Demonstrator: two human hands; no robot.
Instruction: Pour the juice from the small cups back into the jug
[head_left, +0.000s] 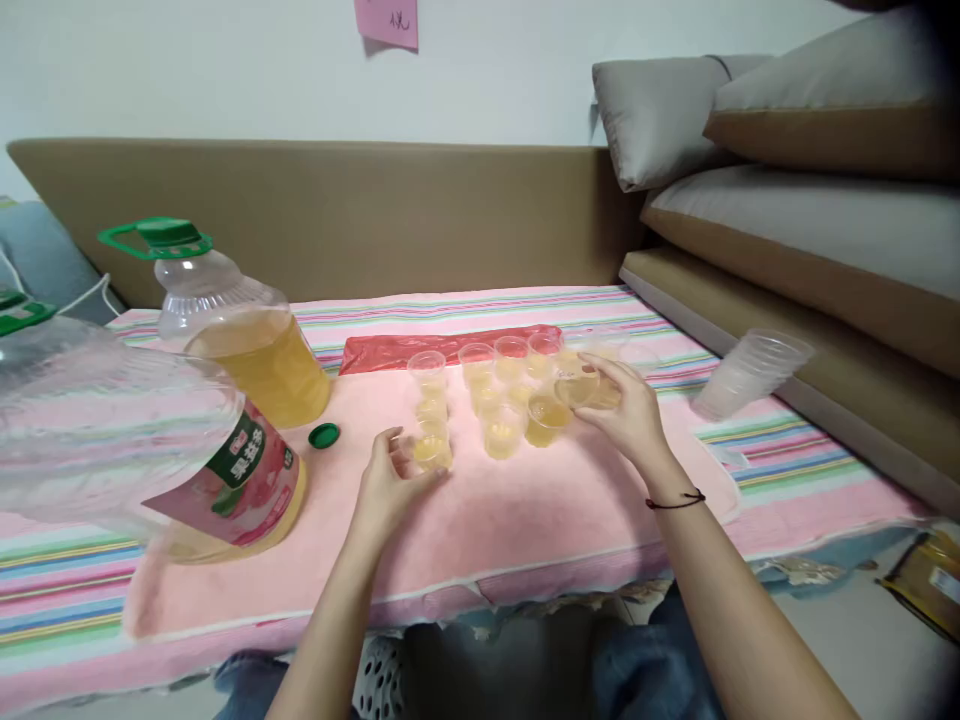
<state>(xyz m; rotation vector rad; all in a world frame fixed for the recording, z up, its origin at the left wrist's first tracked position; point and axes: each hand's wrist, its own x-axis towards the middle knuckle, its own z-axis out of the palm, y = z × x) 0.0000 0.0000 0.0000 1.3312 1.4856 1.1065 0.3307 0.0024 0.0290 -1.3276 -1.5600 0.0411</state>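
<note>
My left hand point(391, 488) curls its thumb and fingers around a clear plastic cup point(432, 450) of pale yellow drink, at the front of the left row. On the other side, my right hand point(631, 412) grips another clear cup point(576, 388) of yellow drink, among the cups at the right. Between the hands stand several filled cups, among them a front cup point(501, 432) and a darker yellow cup point(547, 420). My right fingers partly hide the cups behind them.
Two big juice bottles, a labelled one point(247, 470) and one with a green cap point(259, 350), stand at left near a loose green cap point(324, 435). A red plastic bag point(375, 353) lies behind the cups. Stacked cups point(750, 375) lean at right beside cushions point(825, 210).
</note>
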